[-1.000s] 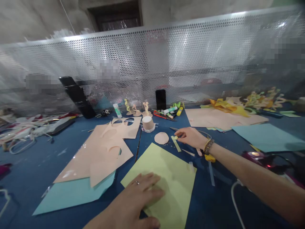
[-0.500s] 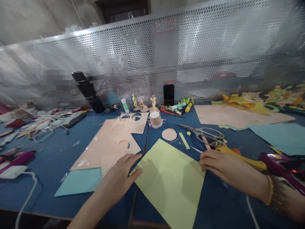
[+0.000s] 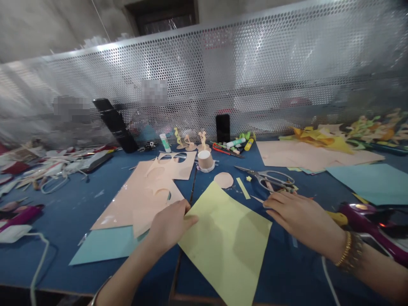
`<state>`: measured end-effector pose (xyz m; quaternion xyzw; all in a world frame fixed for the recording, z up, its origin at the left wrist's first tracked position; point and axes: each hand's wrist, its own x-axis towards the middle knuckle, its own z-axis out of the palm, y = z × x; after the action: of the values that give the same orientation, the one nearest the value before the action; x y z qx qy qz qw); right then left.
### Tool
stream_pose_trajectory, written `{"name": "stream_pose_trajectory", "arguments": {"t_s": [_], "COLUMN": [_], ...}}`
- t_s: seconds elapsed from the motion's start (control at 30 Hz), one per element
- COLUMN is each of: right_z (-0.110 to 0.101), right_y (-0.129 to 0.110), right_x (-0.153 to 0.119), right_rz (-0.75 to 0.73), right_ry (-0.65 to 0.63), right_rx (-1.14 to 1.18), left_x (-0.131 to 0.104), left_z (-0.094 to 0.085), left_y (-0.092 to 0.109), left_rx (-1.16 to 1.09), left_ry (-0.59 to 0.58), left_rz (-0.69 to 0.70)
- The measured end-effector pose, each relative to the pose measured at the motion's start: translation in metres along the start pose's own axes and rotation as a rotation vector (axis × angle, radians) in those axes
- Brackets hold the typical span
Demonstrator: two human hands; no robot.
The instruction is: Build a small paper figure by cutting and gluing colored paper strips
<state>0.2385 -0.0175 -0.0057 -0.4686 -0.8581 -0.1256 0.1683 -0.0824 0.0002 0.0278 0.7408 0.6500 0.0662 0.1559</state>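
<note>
A light yellow-green sheet of paper (image 3: 226, 242) lies at an angle in front of me. My left hand (image 3: 172, 223) grips its left corner, thumb on top and fingers curled at the edge. My right hand (image 3: 296, 221) is off the sheet, just beyond its right corner, with fingers stretched towards the scissors (image 3: 270, 177). Past the sheet's far corner are a pale pink paper circle (image 3: 223, 180), a narrow green strip (image 3: 243, 188) and a small paper cup shape (image 3: 205, 160).
Pink sheets with round cut-outs (image 3: 127, 195) and a blue sheet (image 3: 102, 246) lie on the left. At the back stand a phone (image 3: 222, 127) and a glue stick (image 3: 165, 143). A purple glue gun (image 3: 369, 225) is on the right; a perforated metal panel (image 3: 178, 68) borders the table.
My right hand has left the sheet's right corner and moved slightly up towards the scissors. My left hand has slid inward and closed on the left corner.
</note>
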Motion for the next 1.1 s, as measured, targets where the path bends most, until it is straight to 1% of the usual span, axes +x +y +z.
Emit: {"name": "stream_pose_trajectory", "arguments": {"t_s": [0.1,0.2,0.27,0.33,0.43,0.5,0.57,0.63,0.7,0.77,0.8,0.87,0.93,0.97,1.03,1.1], "right_z": [0.0,-0.002,-0.003,-0.004,-0.004,-0.005,-0.006,-0.007,-0.007,-0.006,-0.005,-0.002,0.0,0.001,0.002,0.002], "right_y": [-0.001,-0.003,-0.004,-0.007,-0.012,-0.016,-0.021,-0.026,-0.03,-0.031,-0.03,-0.028,-0.024,-0.022,-0.019,-0.02], "right_x": [-0.001,-0.002,-0.003,-0.004,-0.004,-0.003,0.0,0.003,0.003,-0.002,-0.006,-0.016,-0.027,-0.032,-0.04,-0.043], "right_rz": [-0.024,-0.046,-0.074,-0.105,-0.136,-0.137,-0.135,-0.133,-0.154,-0.216,-0.261,-0.335,-0.365,-0.366,-0.375,-0.392], "right_ry": [-0.067,-0.122,-0.119,-0.098,-0.059,-0.027,0.032,0.112,0.175,0.18,0.174,0.164,0.171,0.179,0.183,0.171], "right_rx": [0.019,0.048,0.062,0.069,0.086,0.099,0.097,0.067,0.026,-0.018,-0.04,-0.087,-0.12,-0.131,-0.14,-0.137], "left_x": [0.0,-0.004,-0.008,-0.013,-0.018,-0.017,-0.013,-0.011,-0.012,-0.018,-0.022,-0.03,-0.035,-0.037,-0.037,-0.036], "left_z": [-0.004,-0.015,-0.024,-0.034,-0.04,-0.036,-0.024,-0.008,0.007,0.017,0.019,0.018,0.011,0.006,-0.002,-0.008], "left_y": [-0.009,-0.021,-0.03,-0.038,-0.048,-0.05,-0.047,-0.039,-0.025,-0.009,-0.003,0.004,0.0,-0.005,-0.021,-0.039], "left_rx": [-0.075,-0.173,-0.248,-0.345,-0.502,-0.575,-0.627,-0.656,-0.675,-0.68,-0.674,-0.641,-0.509,-0.392,-0.245,-0.173], "left_ry": [0.022,0.068,0.109,0.169,0.279,0.317,0.307,0.269,0.194,0.077,0.02,-0.05,-0.026,0.019,0.091,0.142], "left_rz": [0.027,0.033,-0.002,-0.068,-0.145,-0.147,-0.129,-0.108,-0.067,-0.014,0.017,0.077,0.105,0.108,0.089,0.059]}}
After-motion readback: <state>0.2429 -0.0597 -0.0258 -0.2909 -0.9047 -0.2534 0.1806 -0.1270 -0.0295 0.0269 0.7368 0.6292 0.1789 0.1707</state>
